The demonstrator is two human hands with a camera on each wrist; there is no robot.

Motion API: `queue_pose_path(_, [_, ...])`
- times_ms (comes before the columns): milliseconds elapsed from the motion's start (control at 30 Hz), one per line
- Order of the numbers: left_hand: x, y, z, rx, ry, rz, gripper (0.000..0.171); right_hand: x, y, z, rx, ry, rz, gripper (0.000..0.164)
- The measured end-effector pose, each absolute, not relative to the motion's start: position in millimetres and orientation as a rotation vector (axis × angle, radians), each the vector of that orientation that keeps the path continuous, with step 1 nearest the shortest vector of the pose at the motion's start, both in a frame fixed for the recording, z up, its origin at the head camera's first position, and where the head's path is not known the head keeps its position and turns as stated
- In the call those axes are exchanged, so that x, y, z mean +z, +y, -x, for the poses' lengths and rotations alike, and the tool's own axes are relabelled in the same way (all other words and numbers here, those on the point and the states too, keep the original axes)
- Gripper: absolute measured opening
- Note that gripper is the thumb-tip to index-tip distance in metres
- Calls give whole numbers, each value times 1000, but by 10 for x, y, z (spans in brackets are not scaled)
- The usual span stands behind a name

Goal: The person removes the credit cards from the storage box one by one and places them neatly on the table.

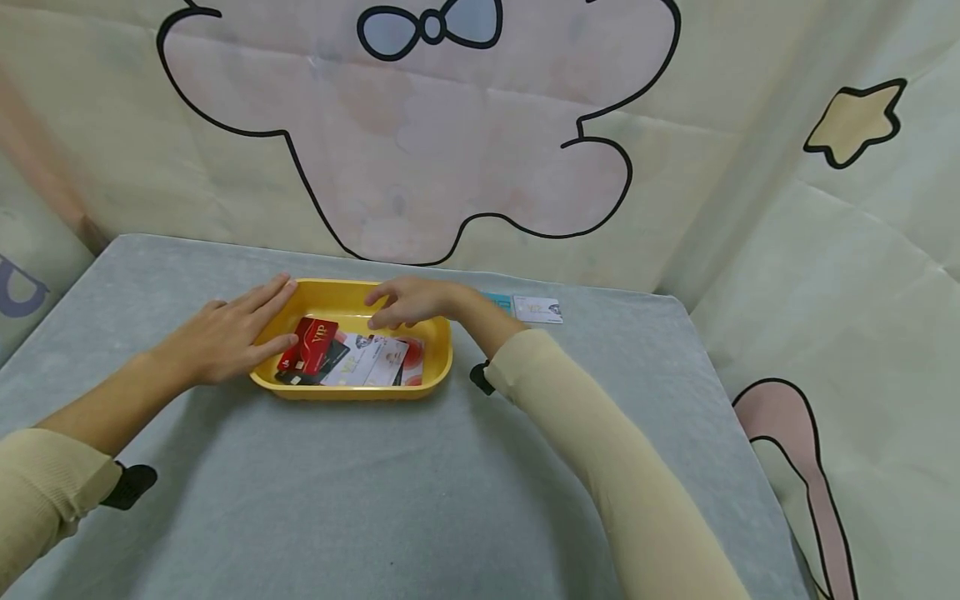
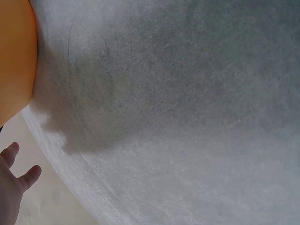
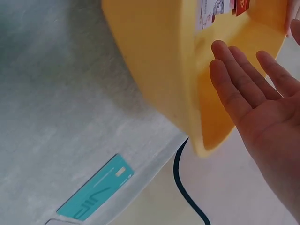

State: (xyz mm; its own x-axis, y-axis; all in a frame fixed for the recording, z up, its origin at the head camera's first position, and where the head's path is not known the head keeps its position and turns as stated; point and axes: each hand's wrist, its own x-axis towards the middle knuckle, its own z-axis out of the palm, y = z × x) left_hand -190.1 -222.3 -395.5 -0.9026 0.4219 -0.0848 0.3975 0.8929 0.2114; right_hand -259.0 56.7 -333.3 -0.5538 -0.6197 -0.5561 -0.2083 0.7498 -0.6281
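A yellow plastic basin (image 1: 351,393) stands on the table with several cards inside. Among them are a red VIP card (image 1: 309,345) and a white card (image 1: 367,360), overlapping a dark card (image 1: 288,378). At the basin's left side is my left hand (image 1: 234,332), its fingers stretched along the rim; the left wrist view catches only part of this hand (image 2: 10,185). My right hand (image 1: 412,302) hovers over the basin's back right part. In the right wrist view, the right hand (image 3: 269,110) has loosely extended fingers with nothing between them.
Right of the basin, a teal VIP card (image 3: 96,187) and a white card (image 1: 537,309) lie on the table near its back edge. The grey cloth (image 1: 420,492) covers the tabletop. Behind it hangs a printed curtain (image 1: 480,158).
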Motion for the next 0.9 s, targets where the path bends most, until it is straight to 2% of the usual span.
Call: queue_pose_path(900, [-3945, -2261, 1940, 285, 2922, -683, 87, -3484, 34, 2611, -633, 2160, 706, 58])
